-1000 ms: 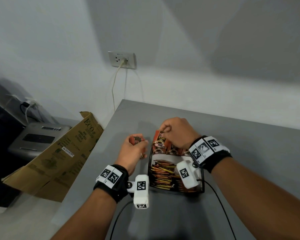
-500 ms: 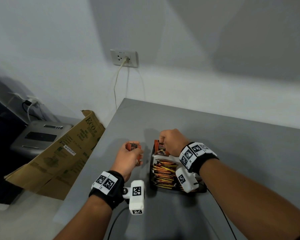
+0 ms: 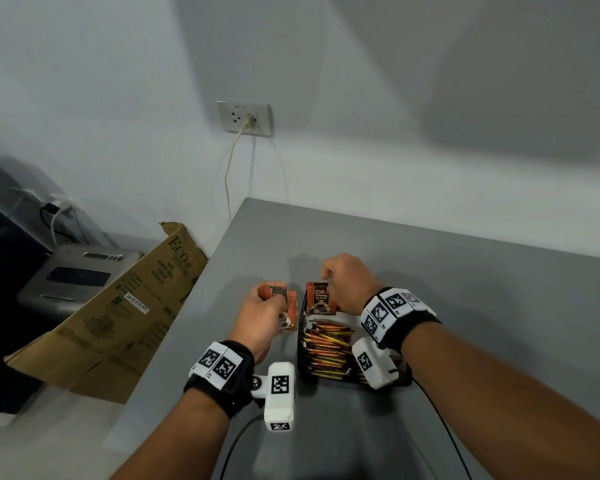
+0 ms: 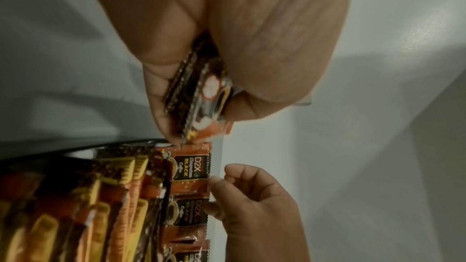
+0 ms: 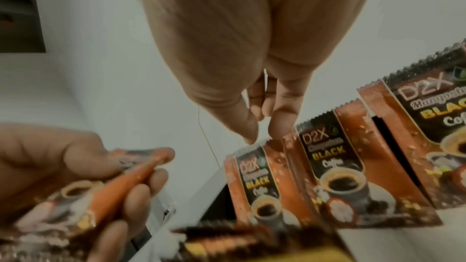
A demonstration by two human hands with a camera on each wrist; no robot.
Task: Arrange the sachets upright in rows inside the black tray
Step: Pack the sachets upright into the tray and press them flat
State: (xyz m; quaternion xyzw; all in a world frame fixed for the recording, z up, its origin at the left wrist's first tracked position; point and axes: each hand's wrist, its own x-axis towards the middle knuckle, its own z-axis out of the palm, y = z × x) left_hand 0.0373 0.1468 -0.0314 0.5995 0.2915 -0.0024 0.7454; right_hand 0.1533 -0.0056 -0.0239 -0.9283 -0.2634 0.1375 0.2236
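Observation:
A black tray [image 3: 301, 344] sits on the grey table between my hands, with several orange-and-gold sachets [image 3: 328, 351] lying packed in its near part. Along its far end stands a row of upright "D2X Black Coffee" sachets [image 5: 327, 168]. My right hand [image 3: 326, 277] is over that row, thumb [image 5: 248, 136] and forefinger pinching the top edge of the leftmost upright sachet [image 3: 318, 299]. My left hand [image 3: 262, 306] hovers just left of the tray and grips a small stack of sachets [image 3: 284, 301], seen close up as the stack [image 4: 201, 103] in the left wrist view.
A flattened cardboard box [image 3: 118, 306] leans off the table's left edge, with a grey device [image 3: 73, 275] behind it. A wall socket [image 3: 245, 117] with a hanging cord is beyond the table's far corner. Cables trail from my wrists toward me.
My right hand has drawn a little nearer and lower with the upright sachet at the left end of the far row. My left hand keeps its stack beside the tray.

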